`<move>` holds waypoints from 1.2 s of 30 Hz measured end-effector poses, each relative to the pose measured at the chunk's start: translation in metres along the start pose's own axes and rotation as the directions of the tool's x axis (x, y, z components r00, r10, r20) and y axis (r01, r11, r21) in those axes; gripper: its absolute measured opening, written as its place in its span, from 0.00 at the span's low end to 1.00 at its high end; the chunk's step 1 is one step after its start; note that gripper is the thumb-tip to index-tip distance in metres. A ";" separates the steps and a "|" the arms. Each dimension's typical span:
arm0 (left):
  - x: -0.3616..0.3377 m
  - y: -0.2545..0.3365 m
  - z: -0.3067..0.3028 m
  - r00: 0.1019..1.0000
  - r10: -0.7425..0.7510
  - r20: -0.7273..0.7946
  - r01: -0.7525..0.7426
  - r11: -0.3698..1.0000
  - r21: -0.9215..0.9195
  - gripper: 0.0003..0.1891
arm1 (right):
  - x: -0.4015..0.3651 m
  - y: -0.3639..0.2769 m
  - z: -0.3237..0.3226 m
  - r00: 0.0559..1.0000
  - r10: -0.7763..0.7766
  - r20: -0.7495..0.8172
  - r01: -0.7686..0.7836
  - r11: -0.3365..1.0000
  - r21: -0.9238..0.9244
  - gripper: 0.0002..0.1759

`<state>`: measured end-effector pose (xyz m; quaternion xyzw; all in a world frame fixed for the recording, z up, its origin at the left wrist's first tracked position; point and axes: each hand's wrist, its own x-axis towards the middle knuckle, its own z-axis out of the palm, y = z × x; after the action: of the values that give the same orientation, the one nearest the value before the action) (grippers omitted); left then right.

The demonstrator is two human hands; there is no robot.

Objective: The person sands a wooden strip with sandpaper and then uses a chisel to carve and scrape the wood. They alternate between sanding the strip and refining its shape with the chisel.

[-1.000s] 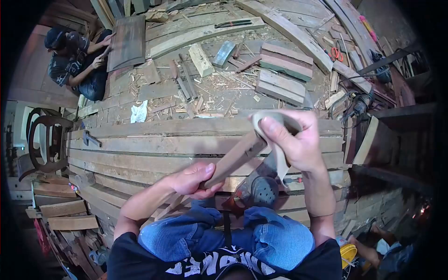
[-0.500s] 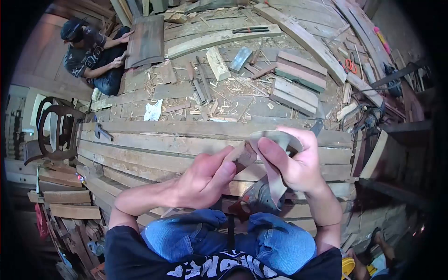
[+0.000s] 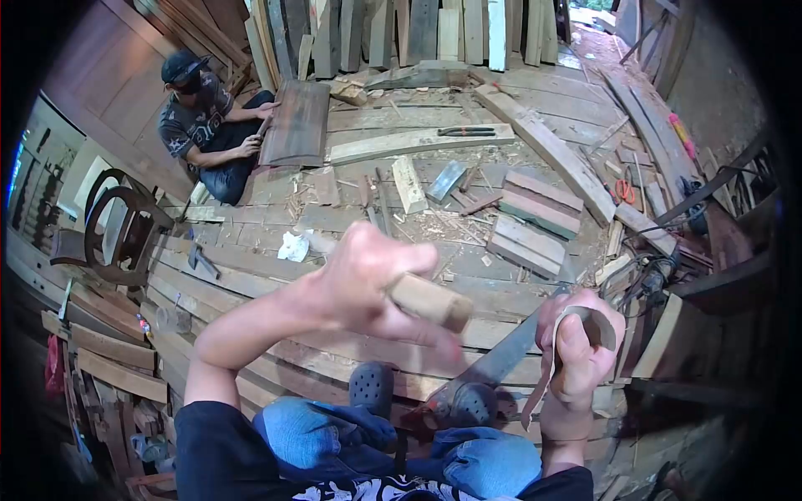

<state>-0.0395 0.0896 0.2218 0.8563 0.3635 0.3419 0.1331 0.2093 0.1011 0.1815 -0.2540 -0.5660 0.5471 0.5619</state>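
My left hand (image 3: pixel 363 280) is raised over the slatted bench, blurred by motion, with a short pale wooden piece (image 3: pixel 430 301) held in it. The piece's end points right, and some fingers stretch out below it. Farther right, my right hand (image 3: pixel 576 338) grips a curled strip of sandpaper (image 3: pixel 543 388), which loops over the fingers and hangs down on the left side. The two hands are well apart. Between them a handsaw (image 3: pixel 501 351) lies slanted on the slats (image 3: pixel 317 355), its handle near my shoes.
A seated person (image 3: pixel 200 125) at the upper left holds a dark wooden panel (image 3: pixel 296 125). Stacked blocks (image 3: pixel 539 204), pliers (image 3: pixel 466 132), orange scissors (image 3: pixel 623 190) and shavings lie ahead. A curved wooden frame (image 3: pixel 121 221) stands at the left, and a clamp (image 3: pixel 200 260) lies on the slats.
My hands have moved apart: the left rose with the wooden piece, and the right went right and down with the sandpaper, off the wood. The view has tilted up, showing upright boards behind.
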 end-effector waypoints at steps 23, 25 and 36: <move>0.018 -0.056 0.072 0.959 0.069 -0.276 -0.119 0.978 -0.171 0.06 | 0.009 0.005 0.059 0.969 -0.202 -0.144 0.121 0.890 -0.439 0.16; 0.016 -0.056 0.072 0.964 0.072 -0.258 -0.110 0.985 -0.136 0.06 | 0.009 0.004 0.062 0.970 -0.151 -0.188 0.052 0.893 -0.446 0.16; 0.020 -0.059 0.080 0.934 0.088 -0.345 -0.148 0.978 -0.150 0.09 | 0.002 0.006 0.055 0.981 -0.125 -0.147 0.033 0.859 -0.511 0.14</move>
<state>-0.0061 0.1472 0.1450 0.7907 0.2975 0.5210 0.1224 0.1562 0.0859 0.1891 -0.4162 -0.6480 0.3311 0.5451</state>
